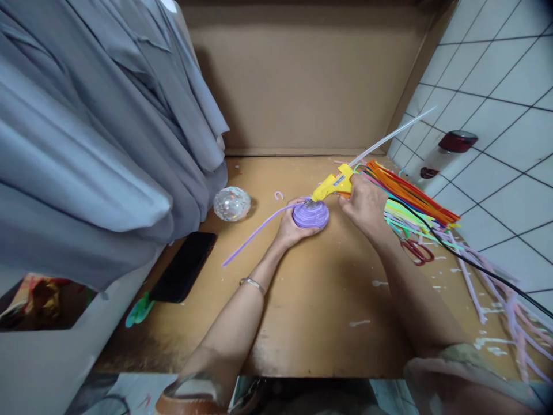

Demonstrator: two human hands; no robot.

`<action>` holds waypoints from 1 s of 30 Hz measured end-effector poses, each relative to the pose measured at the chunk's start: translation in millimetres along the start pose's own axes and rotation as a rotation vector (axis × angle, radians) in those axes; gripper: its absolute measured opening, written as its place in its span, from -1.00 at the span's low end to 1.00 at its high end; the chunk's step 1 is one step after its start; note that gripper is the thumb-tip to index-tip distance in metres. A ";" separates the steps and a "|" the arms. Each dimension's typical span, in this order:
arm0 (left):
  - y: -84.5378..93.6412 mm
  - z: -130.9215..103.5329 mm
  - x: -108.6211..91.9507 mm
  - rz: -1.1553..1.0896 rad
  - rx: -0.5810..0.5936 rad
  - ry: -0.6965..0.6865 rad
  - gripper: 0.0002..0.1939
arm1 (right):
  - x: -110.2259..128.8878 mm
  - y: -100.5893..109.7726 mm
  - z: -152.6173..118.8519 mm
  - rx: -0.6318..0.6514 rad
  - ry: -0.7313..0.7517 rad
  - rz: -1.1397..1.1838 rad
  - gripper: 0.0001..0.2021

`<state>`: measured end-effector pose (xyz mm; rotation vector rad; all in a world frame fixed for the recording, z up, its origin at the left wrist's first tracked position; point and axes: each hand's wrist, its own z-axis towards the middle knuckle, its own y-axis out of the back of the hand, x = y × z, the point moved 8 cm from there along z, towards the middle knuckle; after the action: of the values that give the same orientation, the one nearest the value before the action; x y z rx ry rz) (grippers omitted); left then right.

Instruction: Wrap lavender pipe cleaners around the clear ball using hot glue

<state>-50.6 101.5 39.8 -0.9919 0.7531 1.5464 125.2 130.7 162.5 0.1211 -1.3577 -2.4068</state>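
Note:
My left hand point(290, 226) is closed around a ball wrapped in purple pipe cleaner point(311, 215), near the middle of the table. From the ball's top a loose purple pipe cleaner end point(259, 229) stretches out to the left and down. In my right hand point(366, 202) is a yellow glue gun point(334, 183), its nozzle at the top of the ball. A long clear glue stick point(391, 136) sticks out of the gun's back, up and to the right. Whether the nozzle touches the ball, I cannot tell.
A clear ball point(232, 204) and a black phone point(185, 267) lie on the left. Coloured pipe cleaners point(410, 196), red-handled scissors point(417, 252) and a black cord point(479, 268) are on the right. Grey cloth point(108, 127) hangs at the left; a tiled wall point(510, 144) bounds the right.

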 end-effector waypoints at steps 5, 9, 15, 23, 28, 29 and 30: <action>-0.4 -0.1 -0.8 0.000 0.002 -0.021 -0.13 | 1.5 1.0 -0.4 0.008 0.001 -0.007 -0.74; -0.2 0.4 -0.2 0.030 -0.002 -0.017 -0.12 | 1.5 -1.7 -0.7 0.005 0.029 0.001 -0.75; -0.3 -0.2 1.3 0.017 0.007 -0.017 -0.13 | 3.2 -1.9 -1.2 0.035 0.032 -0.007 -0.74; 1.3 0.2 2.5 0.039 -0.022 -0.009 -0.15 | 5.9 -3.2 -2.1 0.059 0.019 -0.022 -0.71; 0.9 -0.6 1.4 0.052 -0.010 -0.033 -0.17 | 5.2 -3.1 -2.1 0.014 0.047 -0.002 -0.73; 0.9 -0.6 2.0 0.053 -0.009 -0.030 -0.17 | 4.9 -3.5 -2.1 0.016 0.045 -0.005 -0.73; 1.0 -0.5 2.4 0.050 -0.010 -0.028 -0.17 | 4.6 -3.9 -2.0 0.021 0.039 -0.009 -0.74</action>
<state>-51.6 101.9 37.4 -0.9630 0.7568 1.6056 120.4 129.3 158.7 0.1794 -1.3682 -2.3855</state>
